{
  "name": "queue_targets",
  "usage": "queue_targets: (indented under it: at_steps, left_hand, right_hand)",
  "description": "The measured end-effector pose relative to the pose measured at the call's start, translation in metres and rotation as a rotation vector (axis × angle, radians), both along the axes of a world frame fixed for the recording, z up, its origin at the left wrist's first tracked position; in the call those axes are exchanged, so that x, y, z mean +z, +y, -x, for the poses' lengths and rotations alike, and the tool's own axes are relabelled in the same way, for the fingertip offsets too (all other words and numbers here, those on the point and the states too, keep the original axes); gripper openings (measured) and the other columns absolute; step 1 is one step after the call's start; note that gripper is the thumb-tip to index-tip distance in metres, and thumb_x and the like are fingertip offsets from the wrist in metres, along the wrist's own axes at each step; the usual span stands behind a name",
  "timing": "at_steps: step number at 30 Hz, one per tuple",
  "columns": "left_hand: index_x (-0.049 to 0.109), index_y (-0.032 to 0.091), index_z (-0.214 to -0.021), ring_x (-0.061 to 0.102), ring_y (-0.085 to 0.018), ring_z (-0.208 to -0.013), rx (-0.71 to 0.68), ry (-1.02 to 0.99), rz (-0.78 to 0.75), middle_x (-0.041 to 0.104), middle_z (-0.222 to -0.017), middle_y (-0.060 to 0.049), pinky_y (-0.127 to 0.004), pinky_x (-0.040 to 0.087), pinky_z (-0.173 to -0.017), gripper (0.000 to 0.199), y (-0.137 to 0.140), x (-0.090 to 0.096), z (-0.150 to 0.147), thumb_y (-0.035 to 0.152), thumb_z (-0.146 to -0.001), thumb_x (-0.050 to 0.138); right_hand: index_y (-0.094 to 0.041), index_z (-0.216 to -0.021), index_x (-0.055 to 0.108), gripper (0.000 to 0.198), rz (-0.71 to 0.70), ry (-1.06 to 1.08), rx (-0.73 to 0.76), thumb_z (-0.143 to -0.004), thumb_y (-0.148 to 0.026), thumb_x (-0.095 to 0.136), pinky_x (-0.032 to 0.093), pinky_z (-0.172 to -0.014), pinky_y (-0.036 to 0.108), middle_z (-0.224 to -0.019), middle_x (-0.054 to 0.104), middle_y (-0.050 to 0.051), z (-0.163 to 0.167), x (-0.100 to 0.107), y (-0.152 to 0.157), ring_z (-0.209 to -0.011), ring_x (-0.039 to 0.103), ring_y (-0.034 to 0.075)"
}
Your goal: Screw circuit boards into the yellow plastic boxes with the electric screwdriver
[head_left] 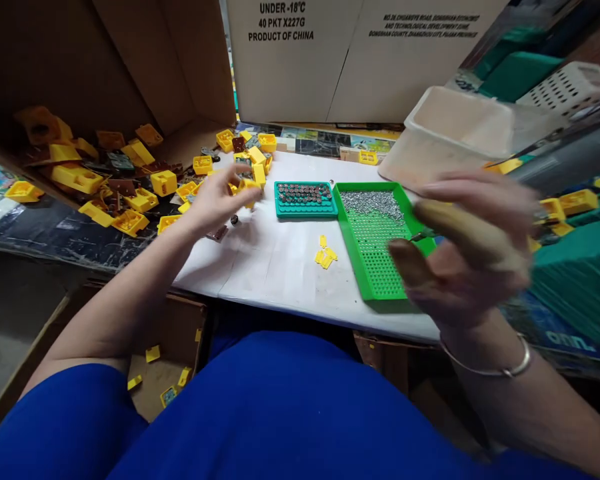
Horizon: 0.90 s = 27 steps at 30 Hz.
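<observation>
My left hand (219,199) reaches over the near edge of a pile of yellow plastic housings (257,157). Its thumb and fingers are apart around a yellow piece, and I cannot tell whether they touch it. A small round dark part (235,219) lies just below that hand, beside a brown flat piece (217,233). My right hand (473,250), blurred and raised over the right side of a green perforated tray (353,257), pinches a small grey metal piece (422,235) between darkened thumb and finger. Small silvery screws (375,203) fill the tray's far end.
A teal holder (306,212) with rows of round metal parts stands left of the tray. Small flat yellow pieces (326,257) lie on the white sheet (270,267). An open carton (200,73) rises at left, a translucent tub (460,120) behind right. Another box (170,373) sits below.
</observation>
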<state>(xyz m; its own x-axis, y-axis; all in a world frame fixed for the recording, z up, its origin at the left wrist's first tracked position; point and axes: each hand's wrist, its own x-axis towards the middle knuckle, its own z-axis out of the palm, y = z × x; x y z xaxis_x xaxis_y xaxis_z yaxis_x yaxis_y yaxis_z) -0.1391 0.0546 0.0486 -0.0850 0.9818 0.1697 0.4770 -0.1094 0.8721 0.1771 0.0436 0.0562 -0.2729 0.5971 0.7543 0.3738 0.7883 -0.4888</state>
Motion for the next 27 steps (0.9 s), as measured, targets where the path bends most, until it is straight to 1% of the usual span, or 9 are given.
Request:
queue_targets:
  at_steps: [1, 2, 5, 7, 9, 13, 18, 22, 27]
  left_hand:
    - [0.067, 0.016, -0.113, 0.065, -0.023, -0.087, 0.001, -0.221, 0.009, 0.067, -0.095, -0.007, -0.031, 0.05, -0.076, 0.04, -0.003, 0.007, 0.002, 0.029, -0.076, 0.071]
    - [0.067, 0.015, -0.111, 0.065, -0.02, -0.078, -0.009, -0.408, 0.026, 0.066, -0.089, -0.006, -0.029, 0.05, -0.069, 0.036, -0.006, 0.014, 0.003, 0.029, -0.079, 0.068]
    - [0.068, 0.012, -0.109, 0.064, -0.016, -0.063, -0.059, -0.716, 0.126, 0.066, -0.081, -0.006, -0.027, 0.05, -0.059, 0.032, -0.018, 0.028, 0.001, 0.033, -0.086, 0.06]
    - [0.068, 0.012, -0.111, 0.064, -0.016, -0.06, -0.089, -0.784, 0.212, 0.067, -0.078, -0.006, -0.028, 0.052, -0.057, 0.037, -0.025, 0.029, -0.001, 0.039, -0.088, 0.056]
    - [0.069, 0.012, -0.11, 0.063, -0.017, -0.057, -0.106, -0.816, 0.283, 0.067, -0.075, -0.006, -0.03, 0.053, -0.056, 0.042, -0.033, 0.024, 0.0, 0.045, -0.087, 0.054]
    - [0.071, 0.013, -0.094, 0.059, -0.016, -0.054, -0.11, -0.866, 0.324, 0.064, -0.067, -0.006, -0.028, 0.051, -0.051, 0.039, -0.049, 0.008, 0.011, 0.046, -0.083, 0.054]
    - [0.074, 0.012, -0.089, 0.059, -0.018, -0.054, -0.146, -0.887, 0.337, 0.064, -0.068, -0.008, -0.03, 0.049, -0.049, 0.038, -0.071, -0.009, 0.031, 0.045, -0.078, 0.058]
    - [0.075, 0.011, -0.089, 0.059, -0.018, -0.052, -0.131, -0.909, 0.358, 0.064, -0.068, -0.008, -0.03, 0.048, -0.048, 0.037, -0.082, -0.018, 0.042, 0.042, -0.075, 0.061]
    - [0.074, 0.012, -0.092, 0.059, -0.016, -0.053, -0.07, -1.042, 0.325, 0.067, -0.072, -0.009, -0.026, 0.047, -0.046, 0.036, -0.084, -0.018, 0.048, 0.041, -0.078, 0.059]
  right_hand:
    - [-0.046, -0.125, 0.064, 0.054, -0.106, -0.051, 0.09, -0.075, -0.028, 0.076, 0.048, -0.103, 0.058, -0.121, 0.067, 0.001, 0.014, 0.0, -0.002, -0.118, 0.059, 0.031]
    - [-0.04, -0.127, 0.064, 0.051, -0.103, -0.091, 0.166, -0.079, -0.025, 0.072, 0.051, -0.102, 0.055, -0.118, 0.067, 0.004, 0.029, 0.0, -0.001, -0.112, 0.062, 0.029]
    - [-0.029, -0.137, 0.054, 0.058, 0.213, -0.156, 0.335, -0.081, -0.025, 0.067, 0.053, -0.101, 0.051, -0.134, 0.057, 0.011, 0.075, -0.009, 0.016, -0.123, 0.056, 0.028]
    - [-0.028, -0.147, 0.039, 0.075, 0.392, -0.21, 0.388, -0.077, -0.022, 0.066, 0.048, -0.105, 0.054, -0.15, 0.043, 0.012, 0.101, -0.019, 0.032, -0.136, 0.045, 0.03]
    - [-0.028, -0.149, 0.034, 0.08, 0.466, -0.277, 0.431, -0.076, -0.019, 0.064, 0.045, -0.108, 0.055, -0.154, 0.037, 0.012, 0.121, -0.029, 0.045, -0.138, 0.042, 0.03]
    - [-0.019, -0.148, 0.037, 0.074, 0.38, -0.529, 0.391, -0.078, -0.012, 0.059, 0.044, -0.108, 0.045, -0.146, 0.044, 0.015, 0.151, -0.036, 0.053, -0.133, 0.046, 0.027]
    - [-0.021, -0.121, 0.065, 0.032, 0.24, -0.827, 0.23, -0.091, -0.022, 0.053, 0.048, -0.077, 0.034, -0.117, 0.059, 0.011, 0.172, -0.03, 0.055, -0.098, 0.06, 0.024]
    - [-0.02, -0.096, 0.069, 0.015, 0.186, -0.719, 0.234, -0.091, -0.023, 0.055, 0.043, -0.072, 0.033, -0.104, 0.061, 0.008, 0.175, -0.028, 0.062, -0.086, 0.057, 0.02]
    - [-0.016, -0.087, 0.062, 0.005, 0.212, -0.504, 0.422, -0.088, -0.018, 0.057, 0.043, -0.084, 0.033, -0.095, 0.062, 0.007, 0.173, -0.021, 0.068, -0.088, 0.054, 0.018]
